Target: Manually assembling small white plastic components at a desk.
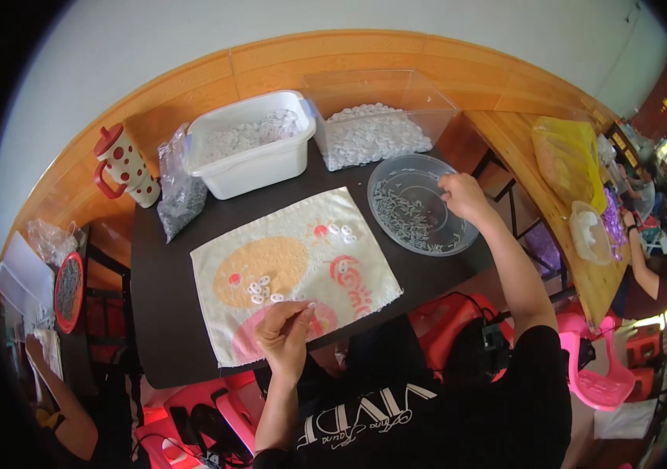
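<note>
My left hand (pixel 285 338) is closed in a pinch over the near edge of a patterned towel (pixel 326 211). A small pale piece shows at its fingertips, too small to name. Just beyond it lie several white oval plastic pieces with holes (pixel 259 289), and a few more white pieces (pixel 341 230) rest near the towel's far right corner. My right hand (pixel 462 197) reaches over the right rim of a round clear tub (pixel 419 247), fingers drawn together. Small grey metal-looking pieces (pixel 400 215) lie scattered in the tub. Whatever the right fingers hold is hidden.
At the back of the dark table stand a white tub (pixel 259 168) and a clear box (pixel 380 117), both holding white pieces. A bag of grey pieces (pixel 182 187) and a spotted tumbler (pixel 126 164) stand left. Other people sit at side tables; a pink chair (pixel 603 375) is right.
</note>
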A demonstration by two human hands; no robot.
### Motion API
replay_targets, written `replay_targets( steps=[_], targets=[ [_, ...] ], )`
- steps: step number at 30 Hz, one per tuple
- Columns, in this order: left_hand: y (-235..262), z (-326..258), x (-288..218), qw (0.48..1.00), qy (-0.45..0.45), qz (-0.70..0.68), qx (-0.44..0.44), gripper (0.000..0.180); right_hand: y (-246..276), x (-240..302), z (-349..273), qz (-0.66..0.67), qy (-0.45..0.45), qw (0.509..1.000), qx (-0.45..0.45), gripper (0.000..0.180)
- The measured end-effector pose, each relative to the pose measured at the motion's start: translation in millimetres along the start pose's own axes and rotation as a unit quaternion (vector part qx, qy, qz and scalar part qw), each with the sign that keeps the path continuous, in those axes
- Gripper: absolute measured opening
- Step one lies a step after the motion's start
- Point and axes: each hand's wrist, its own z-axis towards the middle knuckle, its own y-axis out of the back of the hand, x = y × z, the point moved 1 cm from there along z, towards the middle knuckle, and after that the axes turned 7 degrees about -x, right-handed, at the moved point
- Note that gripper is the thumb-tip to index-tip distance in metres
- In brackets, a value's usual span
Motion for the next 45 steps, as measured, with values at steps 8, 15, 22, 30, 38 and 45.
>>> replay_targets(
  steps=[8,15,22,30,38,45],
  targets=[
    [2.3,3.9,3.8,0.999,-0.030,0.005,0.035,0.017,-4.3,16.2,1.9,-0.162,0.056,0.982,0.076,0.015],
    [9.2,-2.4,8.8,0.999,0.008,-0.023,0.027,0.021,17.7,104.2,-7.3,0.304,0.013,0.952,0.041,0.018],
    [6.7,-3.9,12.0,0.996,0.036,-0.078,0.024,0.029,-16.9,247.7,-62.0,0.559,0.078,0.820,0.099,0.014],
    [8.6,-3.5,8.5,0.995,0.030,-0.092,0.032,0.031,-26.9,260.8,-59.2,0.565,0.069,0.811,0.138,0.014],
    [9.1,-2.7,7.8,0.995,0.018,-0.094,0.038,0.034,-22.9,264.8,-57.3,0.518,0.102,0.841,0.116,0.010],
    [8.9,-3.5,7.0,0.996,0.021,-0.083,0.039,0.032,-16.8,265.2,-52.4,0.471,0.163,0.862,0.097,0.011]
  ],
)
